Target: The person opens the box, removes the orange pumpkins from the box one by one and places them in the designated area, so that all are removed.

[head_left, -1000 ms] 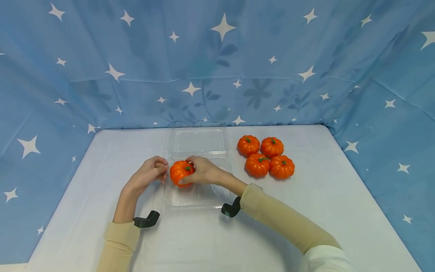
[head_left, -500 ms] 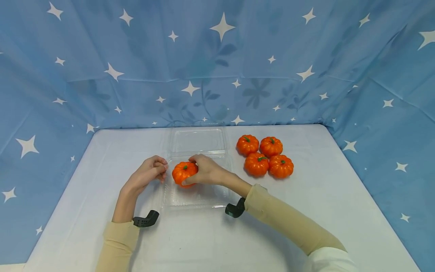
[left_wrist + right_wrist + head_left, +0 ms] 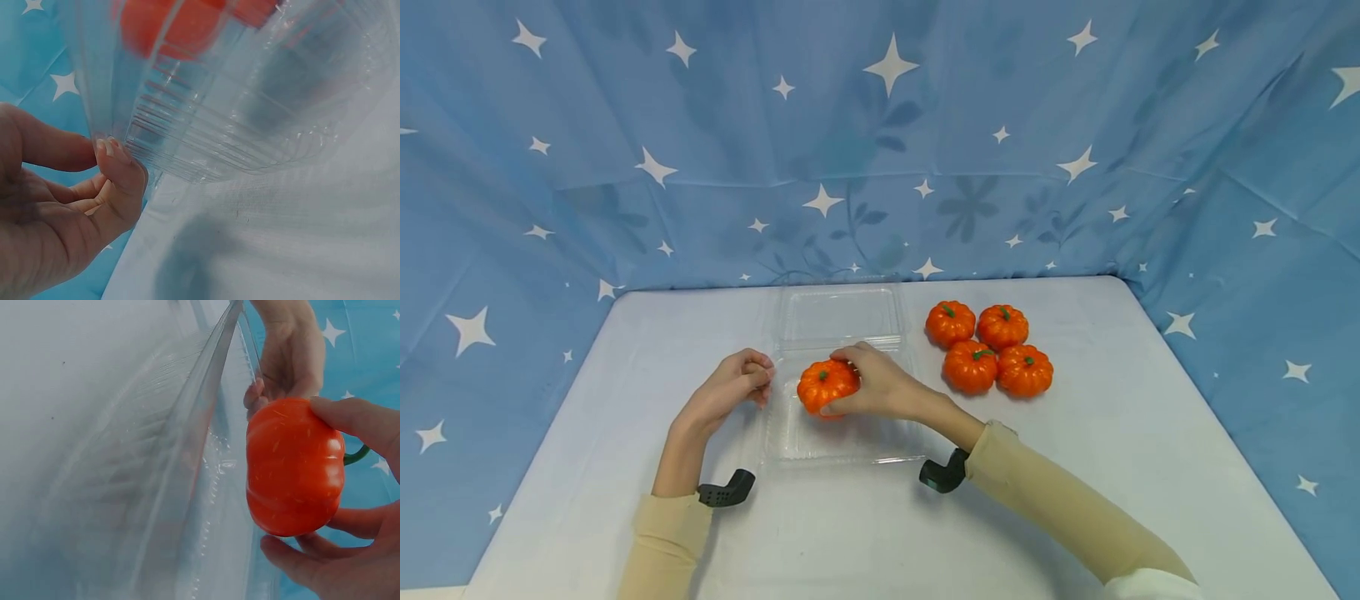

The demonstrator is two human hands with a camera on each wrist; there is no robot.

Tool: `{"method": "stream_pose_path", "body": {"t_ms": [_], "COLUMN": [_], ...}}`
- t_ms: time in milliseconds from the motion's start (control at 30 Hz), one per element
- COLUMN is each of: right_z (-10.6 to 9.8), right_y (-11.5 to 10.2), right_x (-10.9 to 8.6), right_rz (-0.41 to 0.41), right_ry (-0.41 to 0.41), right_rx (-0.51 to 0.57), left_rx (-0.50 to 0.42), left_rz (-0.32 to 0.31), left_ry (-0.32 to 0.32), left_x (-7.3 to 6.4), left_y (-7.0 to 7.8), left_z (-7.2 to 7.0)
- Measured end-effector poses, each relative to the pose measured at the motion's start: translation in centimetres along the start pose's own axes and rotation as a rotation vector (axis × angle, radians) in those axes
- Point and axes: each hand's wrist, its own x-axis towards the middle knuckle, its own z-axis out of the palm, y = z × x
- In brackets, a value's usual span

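An orange toy pumpkin (image 3: 822, 385) with a green stem is held in my right hand (image 3: 880, 385), thumb on one side and fingers on the other. It is over the base of a clear plastic clamshell container (image 3: 808, 446), whose lid (image 3: 841, 313) lies folded back. In the right wrist view the pumpkin (image 3: 294, 469) appears above the container's rim. My left hand (image 3: 730, 390) is at the container's left side. From the left wrist view, the left hand (image 3: 75, 194) pinches the rim of the clear container (image 3: 206, 125) between thumb and finger.
Several more orange pumpkins (image 3: 970, 367) sit clustered on the white-covered table (image 3: 1075, 500), right of the container. A blue curtain with white stars (image 3: 880, 125) hangs behind and along the sides of the table.
My right hand has moved to the right with the pumpkin, away from the container's left side. The left hand has stayed in place on the rim.
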Motion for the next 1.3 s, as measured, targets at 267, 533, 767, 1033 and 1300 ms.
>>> {"method": "stream_pose_path", "body": {"t_ms": [267, 533, 767, 1033, 1300], "right_z": [-0.9, -1.7, -2.4, -2.9, -3.8], "right_y": [0.6, 1.3, 1.7, 2.0, 2.6], "right_x": [-1.6, -3.2, -4.5, -6.0, -7.9], "right_rz": [-0.037, -0.036, -0.064, -0.054, -0.042], "right_ry": [0.009, 0.026, 0.057, 0.091, 0.141], "right_rx": [0.017, 0.003, 0.0, -0.008, -0.022], "left_rx": [-0.01, -0.002, 0.001, 0.001, 0.0], "left_rz": [0.007, 0.014, 0.014, 0.013, 0.005], "left_ry": [-0.003, -0.006, -0.009, -0.009, -0.009], "left_x": [0.0, 0.0, 0.0, 0.0, 0.0], "left_y": [0.0, 0.0, -0.2, -0.3, -0.1], "left_z": [0.0, 0.1, 0.0, 0.0, -0.1]}}
